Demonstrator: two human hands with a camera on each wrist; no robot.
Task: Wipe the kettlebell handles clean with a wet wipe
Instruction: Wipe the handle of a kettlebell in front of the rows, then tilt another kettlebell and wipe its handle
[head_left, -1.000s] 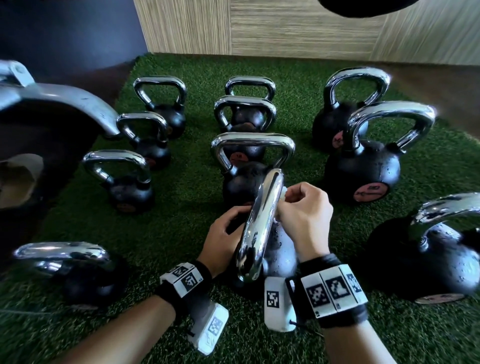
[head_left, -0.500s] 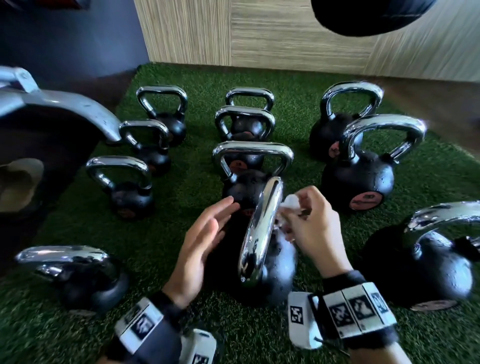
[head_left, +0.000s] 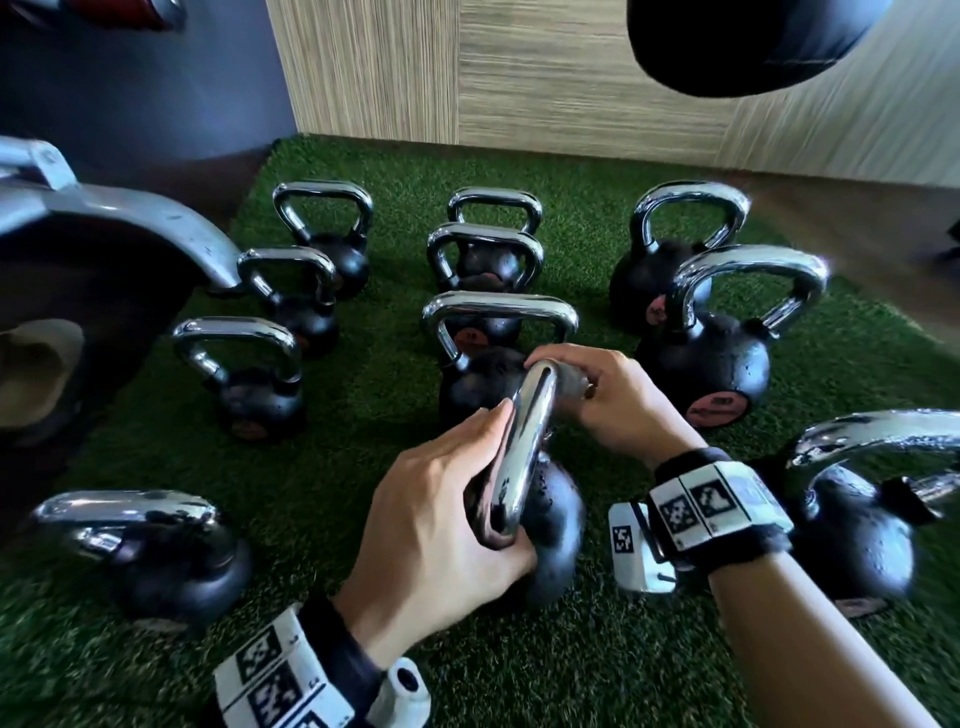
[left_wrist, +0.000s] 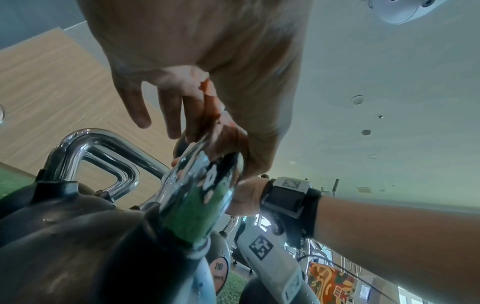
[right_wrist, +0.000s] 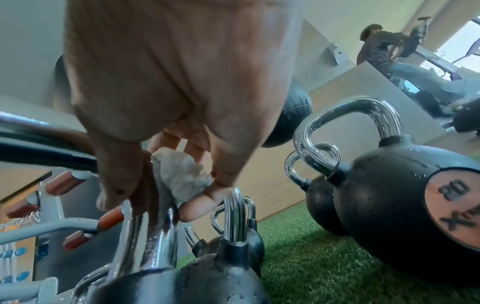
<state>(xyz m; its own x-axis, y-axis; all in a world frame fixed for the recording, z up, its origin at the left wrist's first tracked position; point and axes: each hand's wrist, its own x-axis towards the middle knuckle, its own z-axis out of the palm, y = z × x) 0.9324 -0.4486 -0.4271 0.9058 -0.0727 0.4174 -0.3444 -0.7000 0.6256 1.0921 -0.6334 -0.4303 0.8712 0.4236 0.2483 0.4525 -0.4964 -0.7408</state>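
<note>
The nearest kettlebell (head_left: 540, 525) stands on the green turf (head_left: 363, 447), its chrome handle (head_left: 524, 447) seen edge-on between the two hands. The left hand (head_left: 441, 525) grips the near end of the handle, thumb on one side and fingers on the other, steadying the bell. The right hand (head_left: 608, 400) is curled over the far end, pinching a crumpled wet wipe (right_wrist: 179, 176) between thumb and fingertips (right_wrist: 194, 207) against the chrome.

Likely risks:
- The handle and the bell carry water droplets, so the steadying grip could slip and let the bell rock.
- A neighbouring kettlebell (head_left: 483, 364) stands just beyond the right hand; a long stroke could knock the knuckles against its handle.
- The wipe is bunched small, so it may ride over the top and miss the underside and the stretch under the left hand unless that hand shifts.
</note>
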